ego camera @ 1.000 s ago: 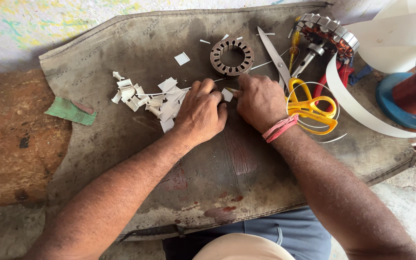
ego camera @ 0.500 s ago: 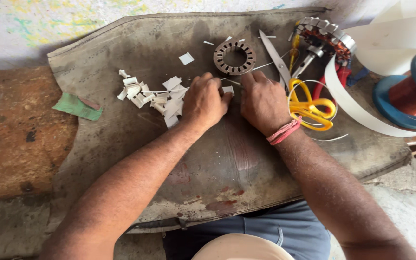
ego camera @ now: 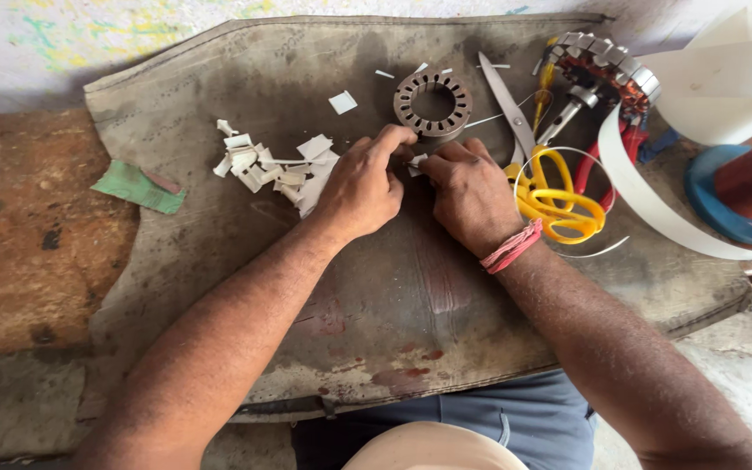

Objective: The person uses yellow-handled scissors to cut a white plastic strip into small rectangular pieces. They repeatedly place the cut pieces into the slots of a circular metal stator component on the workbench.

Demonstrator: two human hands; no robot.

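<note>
White insulating paper is what I have between my fingers: a small folded white paper slip (ego camera: 416, 163) sits pinched where my two hands meet, at the middle of the worn grey-brown leather mat (ego camera: 219, 287) that covers the worktop. My left hand (ego camera: 363, 184) curls over it from the left, fingertips pressed down on its left end, while my right hand (ego camera: 472, 193), with a pink thread band (ego camera: 510, 248) at the wrist, nips its right end; both are closed on the slip rather than spread. The slip's long axis looks to run left to right, though my fingers hide most of it. Just beyond my fingertips, on the far side and nearly touching the left forefinger, lies the round slotted steel stator ring (ego camera: 433, 104); my left hand is the nearer of the two. The heap of cut white paper pieces (ego camera: 276, 165) lies just left of my left hand, and the yellow-handled scissors (ego camera: 548, 187) just right of my right.
</note>
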